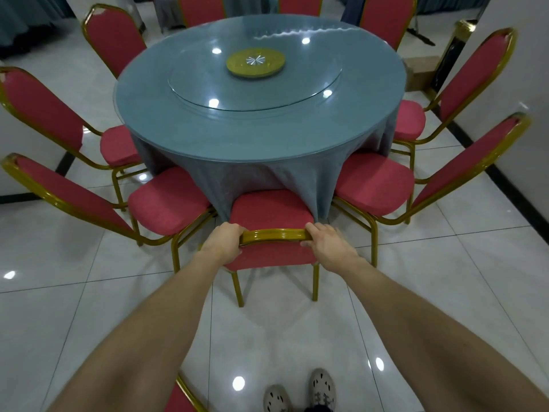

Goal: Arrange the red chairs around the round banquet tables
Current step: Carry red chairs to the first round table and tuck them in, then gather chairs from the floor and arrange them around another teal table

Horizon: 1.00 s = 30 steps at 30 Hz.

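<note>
Both grips (223,241) (328,246) on part-hidden chair (271,212)

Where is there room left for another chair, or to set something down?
Floor between the held chair and the shoes is bare. The table is bare between turntable and rim. Crowded: the near side, where the left hand and right hand grip it between the left chair and right chair.

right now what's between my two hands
In the head view, only the bare gold top rail of the red chair spans from the left hand to the right hand; both grip its ends.
</note>
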{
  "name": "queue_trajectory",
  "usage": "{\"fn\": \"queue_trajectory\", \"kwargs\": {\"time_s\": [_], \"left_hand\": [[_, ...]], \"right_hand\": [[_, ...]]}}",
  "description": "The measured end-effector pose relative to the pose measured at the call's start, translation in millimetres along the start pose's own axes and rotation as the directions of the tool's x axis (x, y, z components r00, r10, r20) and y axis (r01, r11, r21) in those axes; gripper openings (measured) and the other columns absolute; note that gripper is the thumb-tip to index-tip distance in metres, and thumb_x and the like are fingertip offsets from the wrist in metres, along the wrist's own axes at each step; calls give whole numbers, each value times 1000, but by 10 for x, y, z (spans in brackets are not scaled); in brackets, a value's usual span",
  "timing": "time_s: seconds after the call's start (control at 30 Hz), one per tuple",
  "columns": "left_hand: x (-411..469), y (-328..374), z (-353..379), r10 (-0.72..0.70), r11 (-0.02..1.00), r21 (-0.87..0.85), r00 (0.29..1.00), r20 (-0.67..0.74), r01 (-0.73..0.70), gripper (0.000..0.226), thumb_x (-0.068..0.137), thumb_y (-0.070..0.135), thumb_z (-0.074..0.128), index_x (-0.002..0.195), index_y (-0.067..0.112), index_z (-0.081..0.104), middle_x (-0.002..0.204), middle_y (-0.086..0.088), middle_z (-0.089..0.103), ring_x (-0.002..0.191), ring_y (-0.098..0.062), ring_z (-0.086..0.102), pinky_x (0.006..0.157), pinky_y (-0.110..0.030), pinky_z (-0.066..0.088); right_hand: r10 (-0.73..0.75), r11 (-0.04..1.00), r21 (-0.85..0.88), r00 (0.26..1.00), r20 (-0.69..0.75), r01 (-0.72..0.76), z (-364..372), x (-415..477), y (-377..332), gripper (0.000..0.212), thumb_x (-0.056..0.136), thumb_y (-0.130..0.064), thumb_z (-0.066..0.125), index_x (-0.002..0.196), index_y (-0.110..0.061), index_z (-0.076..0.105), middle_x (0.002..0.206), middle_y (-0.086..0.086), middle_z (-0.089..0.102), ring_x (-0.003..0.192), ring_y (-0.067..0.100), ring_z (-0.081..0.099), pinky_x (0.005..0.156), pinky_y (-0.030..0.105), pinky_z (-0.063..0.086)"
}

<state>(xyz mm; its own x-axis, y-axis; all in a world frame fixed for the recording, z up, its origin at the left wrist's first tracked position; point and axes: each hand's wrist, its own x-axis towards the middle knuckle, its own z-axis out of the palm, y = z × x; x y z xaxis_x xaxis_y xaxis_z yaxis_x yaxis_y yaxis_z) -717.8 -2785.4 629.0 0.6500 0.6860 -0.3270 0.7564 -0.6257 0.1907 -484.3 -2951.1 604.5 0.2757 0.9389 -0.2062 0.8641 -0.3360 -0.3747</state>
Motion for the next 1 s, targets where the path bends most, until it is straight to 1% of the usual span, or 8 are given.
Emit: {"fn": "queue_trajectory", "kwargs": {"time_s": [0.13, 0.23, 0.3, 0.47, 0.6, 0.7, 0.83, 1.0], "left_hand": [[76, 35, -36, -32, 998, 56, 999, -1, 32, 39, 89, 18, 83, 125, 32, 73, 111, -3, 75, 104, -27, 72, 92, -44, 60], [-3, 57, -76, -53, 993, 109, 999, 1, 52, 58, 83, 30, 90, 135, 32, 65, 117, -1, 73, 107, -27, 71, 92, -47, 61], [-94, 63, -154, -45, 995, 92, 999, 2, 44, 72, 79, 30, 93, 143, 32, 60, 125, -1, 71, 112, -27, 70, 93, -47, 61], [-476, -117, -402, -139, 990, -19, 982, -129, 138, 76, 82, 24, 88, 151, 29, 57, 139, 0, 66, 124, -25, 65, 97, -44, 59], [-993, -441, -436, -320, 940, -198, 919, -228, 278, 58, 89, 29, 81, 144, 24, 64, 135, -5, 70, 121, -28, 67, 97, -44, 58], [-1539, -724, -260, -536, 825, -333, 819, -205, 457, 60, 88, 24, 81, 145, 24, 62, 137, -4, 70, 122, -27, 67, 100, -42, 57], [-2495, -880, 244, -789, 574, -499, 601, -126, 649, 57, 97, 31, 76, 150, 24, 58, 140, -1, 68, 125, -23, 65, 105, -41, 54], [-3612, -594, 1014, -951, 256, -602, 309, -16, 757, 47, 94, 33, 72, 139, 23, 68, 127, -2, 75, 119, -25, 69, 99, -41, 57]], "right_hand": [[81, 996, 20, 995, 61, -82, -81, 48, 19, 26, 109, -46, 53, 126, -27, 50, 120, 1, 56, 118, 26, 53, 105, 53, 47], [79, 997, -33, 991, 111, -76, -166, -20, -32, 58, 103, -28, 58, 157, -23, 38, 148, 6, 52, 142, 31, 45, 122, 57, 34], [34, 999, -2, 997, 65, -34, -296, -89, -128, 72, 95, -15, 56, 163, -20, 33, 157, 7, 47, 148, 30, 41, 128, 56, 26], [-236, 971, 12, 959, -156, 241, -529, -18, -720, 50, 100, -11, 50, 149, -16, 54, 145, 5, 59, 134, 26, 55, 118, 45, 42], [-509, 859, -10, 852, -124, 511, -394, 184, -1426, 41, 98, -11, 53, 139, -13, 62, 132, 6, 63, 122, 27, 61, 109, 45, 47], [-647, 762, 35, 762, 2, 647, -111, 226, -1920, 37, 101, -16, 53, 137, -15, 61, 131, 4, 62, 119, 27, 61, 102, 44, 51], [-735, 667, 108, 627, 259, 737, 348, 148, -2290, 37, 106, -32, 53, 142, -22, 55, 134, 0, 64, 114, 24, 66, 97, 45, 54], [-763, 576, 104, 487, 425, 811, 792, -9, -2612, 41, 97, -54, 71, 122, -29, 52, 93, -12, 65, 79, 8, 60, 62, 30, 41]]}}
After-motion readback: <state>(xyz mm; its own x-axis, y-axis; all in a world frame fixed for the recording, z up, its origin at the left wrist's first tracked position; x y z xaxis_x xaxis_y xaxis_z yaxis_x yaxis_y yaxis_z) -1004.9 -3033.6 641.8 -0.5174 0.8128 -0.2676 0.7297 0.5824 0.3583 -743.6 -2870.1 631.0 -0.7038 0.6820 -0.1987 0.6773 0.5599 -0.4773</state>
